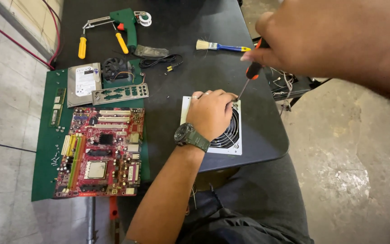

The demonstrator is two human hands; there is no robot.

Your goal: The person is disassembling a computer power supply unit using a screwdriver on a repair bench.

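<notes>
Left hand [211, 113] flat on the white fan housing [231, 147] near the table's [204, 27] 5 o'clock edge, pinning it. Right hand [321, 40] closed round the orange-and-black screwdriver [252, 72], up at 1 o'clock from the left. Shaft slanting from 1 down toward 7, tip at the housing's upper right corner, just beside the left knuckles. Red motherboard [100, 151] away at 9 o'clock.

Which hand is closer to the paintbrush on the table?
The right hand. It holds a screwdriver just right of the paintbrush. The left hand is farther down, resting on the white fan box.
</notes>
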